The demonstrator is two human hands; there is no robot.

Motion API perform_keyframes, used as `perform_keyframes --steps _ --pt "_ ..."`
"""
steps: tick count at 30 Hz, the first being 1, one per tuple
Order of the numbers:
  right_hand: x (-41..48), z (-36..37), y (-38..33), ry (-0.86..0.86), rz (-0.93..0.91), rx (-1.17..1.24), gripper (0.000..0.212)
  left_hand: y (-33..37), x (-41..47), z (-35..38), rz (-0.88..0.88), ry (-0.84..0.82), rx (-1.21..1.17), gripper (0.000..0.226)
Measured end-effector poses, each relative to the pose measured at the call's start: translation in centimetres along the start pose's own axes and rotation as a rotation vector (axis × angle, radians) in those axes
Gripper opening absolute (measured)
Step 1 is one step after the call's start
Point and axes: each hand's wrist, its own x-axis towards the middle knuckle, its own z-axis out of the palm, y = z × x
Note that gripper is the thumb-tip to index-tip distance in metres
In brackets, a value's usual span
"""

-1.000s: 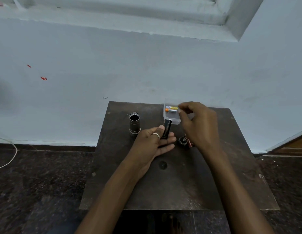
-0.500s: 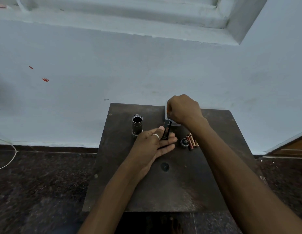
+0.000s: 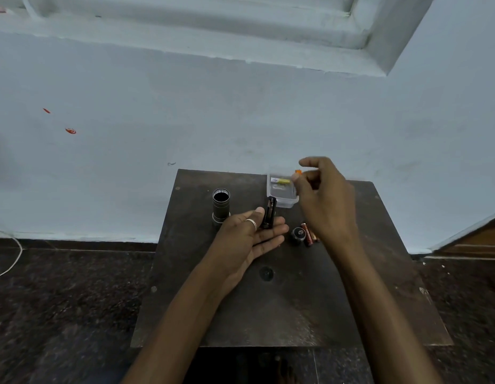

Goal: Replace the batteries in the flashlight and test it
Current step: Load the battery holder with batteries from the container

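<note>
head view: right hand lifts a fresh battery above the clear box while the left hand holds the battery holder.

on the dark table (image 3: pixel 268 309), the left hand (image 3: pixel 247 239) lies palm up with fingers loosely spread, the black battery holder (image 3: pixel 270 216) resting across its fingertips under the thumb. the right hand (image 3: pixel 325 202) hovers over the small clear box (image 3: pixel 282 194), pinching an orange-tipped battery (image 3: pixel 297 172) between thumb and fingers (only its tip shows). one yellow battery (image 3: pixel 281 180) lies inside the box. the flashlight body (image 3: pixel 221 206) stands upright, open end up, just left of the left hand. the tail cap (image 3: pixel 298 234) sits beside the brown used batteries (image 3: pixel 308 234), partly hidden under the right wrist.
</note>
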Motion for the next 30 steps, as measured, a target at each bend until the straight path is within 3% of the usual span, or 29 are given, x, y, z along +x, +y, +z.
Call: perform_keyframes --steps 5,12,17,23,28,30 --pt "-5.0 -0.2 0.4 0.093 -0.017 0.176 0.009 -0.4 0.1 0.1 0.007 -0.013 0.019 0.031" --pt "-6.5 1.5 2.1 0.085 -0.334 -0.038 0.004 -0.9 0.2 0.0 0.044 -0.049 0.075 0.030" --pt "-6.1 1.7 3.2 0.021 -0.412 -0.059 0.005 -0.9 0.2 0.1 0.063 -0.026 0.111 0.031" --pt "-5.3 1.6 3.4 -0.021 -0.305 0.040 0.008 -0.6 0.1 0.4 0.058 -0.019 0.085 0.030" --pt "-4.7 1.1 2.8 -0.113 0.008 0.172 0.049 -0.3 0.0 0.5 0.048 -0.004 0.018 0.026" --pt "-4.5 0.9 2.7 -0.173 0.114 0.259 0.056 -0.2 -0.2 0.6 0.045 -0.020 0.030 0.026"
